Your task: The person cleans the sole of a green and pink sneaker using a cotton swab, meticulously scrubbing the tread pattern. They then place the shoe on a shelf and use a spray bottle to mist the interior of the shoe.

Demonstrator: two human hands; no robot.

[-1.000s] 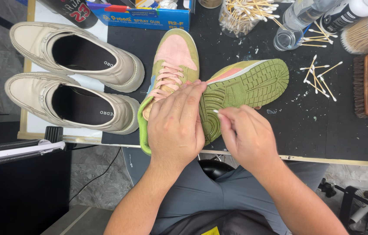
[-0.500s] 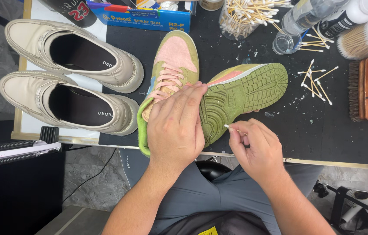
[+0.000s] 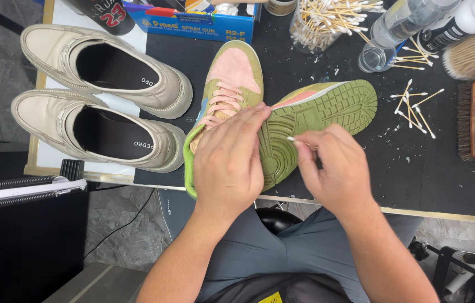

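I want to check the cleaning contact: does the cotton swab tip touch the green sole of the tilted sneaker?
Touching. In the head view, the cotton swab tip, pinched by the right hand, lies on the green sole with no visible gap.

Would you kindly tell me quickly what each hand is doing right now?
Left hand: closed around the tipped green sneaker, steadying it.
Right hand: pinching a cotton swab against the sole.
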